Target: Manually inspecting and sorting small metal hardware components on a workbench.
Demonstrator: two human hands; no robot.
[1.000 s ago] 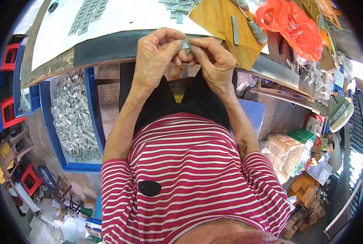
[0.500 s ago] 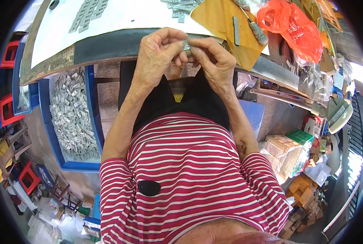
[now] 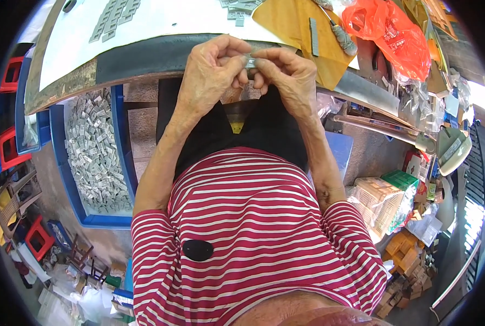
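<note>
Between my two hands, over the table's front edge, is a small grey rectangular piece (image 3: 250, 63). My left hand (image 3: 214, 68) pinches its left end between thumb and forefinger. From the other side, my right hand (image 3: 287, 73) grips it in the same way, and the fingertips cover most of it. On the white table sheet (image 3: 161, 19), similar flat grey pieces (image 3: 113, 19) lie in neat rows at the far left. A looser cluster of grey pieces (image 3: 241, 7) sits at the back, beyond my hands.
A blue tray (image 3: 105, 220) full of small grey pieces stands at lower left. On the table's right are brown paper (image 3: 286, 24), a grey strip (image 3: 313, 37), a tool with a wrapped handle (image 3: 343, 41) and a red plastic bag (image 3: 389, 35). Crates (image 3: 375, 204) stand at right.
Both hands hold the same small piece in nearly the same place. The fingers have spread slightly apart, and more of the piece shows between them.
</note>
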